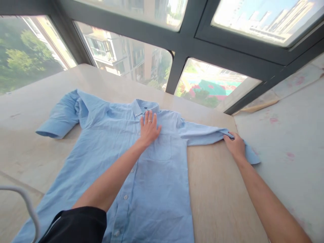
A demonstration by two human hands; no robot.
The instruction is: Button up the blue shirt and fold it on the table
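Note:
A light blue button-up shirt [162, 189] lies front side up, its collar [146, 105] toward the window. My left hand [150, 127], with a ring on one finger, rests flat on the chest just below the collar, fingers stretched out. Out to the right, my right hand [235, 145] grips the shirt's sleeve [205, 133] partway along, and the cuff [251, 153] sticks out beyond it against the wall. On the left, the other sleeve [63, 113] is bent back toward me, with its cuff end lying on the surface.
The shirt is spread on a pale stone-like ledge [212, 189]. Grey window frames [182, 47] rise behind it, with buildings and trees outside. A flowered wall [291, 135] bounds the right side. A white cable [26, 199] loops at the lower left.

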